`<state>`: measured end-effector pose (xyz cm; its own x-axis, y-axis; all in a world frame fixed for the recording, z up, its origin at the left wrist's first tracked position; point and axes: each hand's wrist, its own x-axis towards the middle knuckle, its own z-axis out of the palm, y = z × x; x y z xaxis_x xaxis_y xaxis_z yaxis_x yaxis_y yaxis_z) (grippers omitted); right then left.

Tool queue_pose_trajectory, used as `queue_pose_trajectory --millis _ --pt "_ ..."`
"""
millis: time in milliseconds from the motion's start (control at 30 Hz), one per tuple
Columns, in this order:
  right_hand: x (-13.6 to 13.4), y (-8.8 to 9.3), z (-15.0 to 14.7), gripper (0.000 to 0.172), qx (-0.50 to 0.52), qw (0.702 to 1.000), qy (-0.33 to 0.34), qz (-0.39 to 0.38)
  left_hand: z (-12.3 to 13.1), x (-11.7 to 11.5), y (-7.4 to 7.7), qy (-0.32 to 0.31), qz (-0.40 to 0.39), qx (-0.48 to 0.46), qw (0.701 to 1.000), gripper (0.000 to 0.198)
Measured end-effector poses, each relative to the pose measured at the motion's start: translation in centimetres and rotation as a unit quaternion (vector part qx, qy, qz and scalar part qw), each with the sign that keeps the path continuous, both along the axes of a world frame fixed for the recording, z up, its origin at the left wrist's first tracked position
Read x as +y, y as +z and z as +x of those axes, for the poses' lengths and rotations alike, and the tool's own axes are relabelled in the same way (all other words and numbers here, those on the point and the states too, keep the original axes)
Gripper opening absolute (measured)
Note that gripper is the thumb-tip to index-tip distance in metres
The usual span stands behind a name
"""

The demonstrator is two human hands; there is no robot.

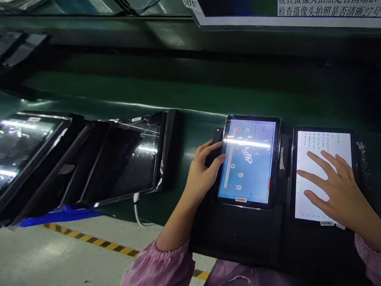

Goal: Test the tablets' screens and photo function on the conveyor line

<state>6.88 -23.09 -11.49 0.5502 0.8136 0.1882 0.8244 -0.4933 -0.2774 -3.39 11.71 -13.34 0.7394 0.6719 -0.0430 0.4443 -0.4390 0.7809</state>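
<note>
Two lit tablets lie side by side in front of me on a black mat. My left hand (pixel 205 167) rests at the left edge of the nearer-left tablet (pixel 253 174), thumb and fingers apart and touching its frame. That tablet shows a blue home screen with icons and a glare stripe. Partly under this hand is a small black block (pixel 216 137). Over the right tablet (pixel 303 198), my right hand (pixel 333 182) is spread, holding nothing. The screen there is white with a list of lines. Whether its fingertips touch the glass I cannot tell.
Several dark tablets in black trays or cases (pixel 125 159) overlap at left, wrapped in clear film. A white cable (pixel 136 208) plugs into one. Behind is a green bench surface (pixel 119 85); a printed sign (pixel 285 22) hangs above. Yellow-black floor tape (pixel 92 240) runs below.
</note>
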Motion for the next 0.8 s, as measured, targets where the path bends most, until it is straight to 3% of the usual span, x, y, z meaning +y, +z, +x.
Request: queue_pose_trajectory --millis 267,567,800 --pt "-0.2 0.7 0.0 0.045 0.022 1.000 -0.003 0.020 -0.5 0.7 0.2 -0.056 0.009 0.034 0.998 0.055" --pt "-0.4 0.5 -0.1 0.055 0.051 0.998 -0.004 0.026 -2.1 1.1 3.0 -0.173 -0.041 0.161 0.971 0.099" --pt "-0.5 0.5 -0.4 0.076 0.070 0.997 0.008 0.015 -2.7 1.9 2.2 -0.211 -0.028 0.163 0.963 0.110"
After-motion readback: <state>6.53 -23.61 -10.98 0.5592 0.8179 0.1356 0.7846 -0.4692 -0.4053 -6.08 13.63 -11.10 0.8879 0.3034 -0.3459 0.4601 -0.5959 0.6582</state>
